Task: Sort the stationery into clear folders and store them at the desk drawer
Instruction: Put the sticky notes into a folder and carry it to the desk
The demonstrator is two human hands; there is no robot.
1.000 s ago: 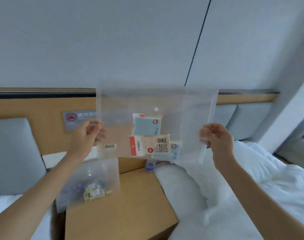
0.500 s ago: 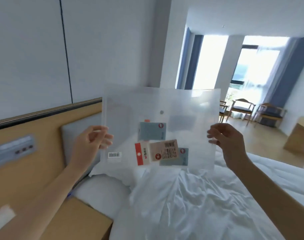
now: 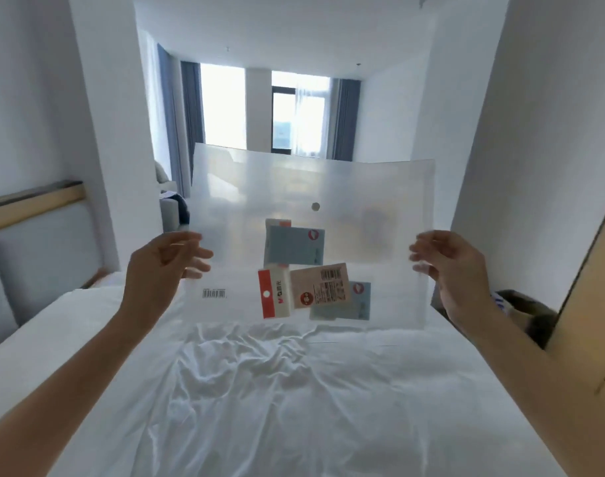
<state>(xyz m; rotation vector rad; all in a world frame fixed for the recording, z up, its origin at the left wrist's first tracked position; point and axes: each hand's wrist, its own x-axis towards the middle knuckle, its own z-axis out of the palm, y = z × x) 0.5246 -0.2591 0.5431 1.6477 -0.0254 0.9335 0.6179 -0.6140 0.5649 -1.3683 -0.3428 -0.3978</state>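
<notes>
I hold a clear snap-button folder [image 3: 252, 194] upright in the air above the bed. My left hand [image 3: 156, 270] pinches its left edge and my right hand [image 3: 455, 270] pinches its right edge. Inside the folder lie several small stationery packs: a blue-grey pack [image 3: 294, 246] in the middle, a red-and-white pack [image 3: 273, 294] below it, a beige pack with a barcode [image 3: 321, 285], and another blue-grey pack [image 3: 349, 304] at the lower right. A barcode sticker [image 3: 214, 293] sits at the folder's lower left.
A bed with a rumpled white duvet [image 3: 277, 390] fills the foreground. A padded headboard [image 3: 36, 249] stands at the left. A wooden panel [image 3: 590, 297] rises at the right edge, with a dark object [image 3: 524, 311] beside it. Curtained windows [image 3: 259, 111] lie far ahead.
The view has swung right, from the headboard and wooden bedside surface to the length of the room. Both hands have kept their hold on the folder, carrying it along.
</notes>
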